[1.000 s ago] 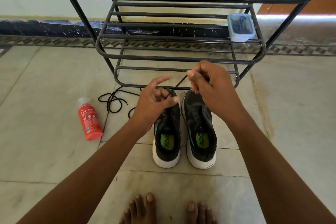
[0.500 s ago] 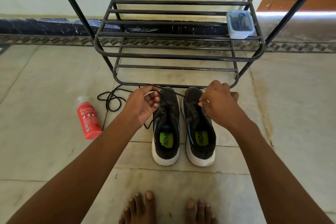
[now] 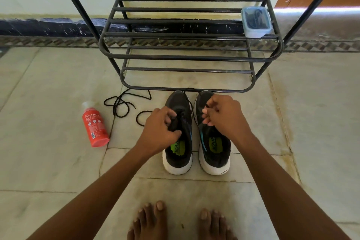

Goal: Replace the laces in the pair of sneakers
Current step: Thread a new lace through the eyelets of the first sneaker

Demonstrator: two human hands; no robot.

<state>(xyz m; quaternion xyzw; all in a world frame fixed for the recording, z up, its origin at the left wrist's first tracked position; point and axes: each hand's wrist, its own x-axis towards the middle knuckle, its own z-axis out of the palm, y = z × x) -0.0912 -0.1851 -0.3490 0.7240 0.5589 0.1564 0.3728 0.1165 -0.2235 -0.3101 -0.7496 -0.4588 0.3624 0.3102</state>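
Note:
Two dark grey sneakers with white soles stand side by side on the floor, toes toward the rack: the left sneaker [image 3: 180, 154] and the right sneaker [image 3: 214, 148]. My left hand [image 3: 160, 128] rests over the left sneaker's eyelet area, fingers closed on a black lace [image 3: 188, 98]. That lace loops past the toes toward my right hand [image 3: 222, 116], which pinches it above the right sneaker's front. Another black lace [image 3: 122, 103] lies loose in coils on the floor, left of the shoes.
A black metal shoe rack [image 3: 183, 89] stands just beyond the toes, with a small clear lidded box [image 3: 255, 21] on a shelf at right. A red bottle [image 3: 94, 124] lies on the tiles at left. Bare feet [image 3: 181, 222] show at the bottom.
Both hands have come down from above the shoes onto the sneakers. The lace, stretched taut between them before, now hangs slack around the toes.

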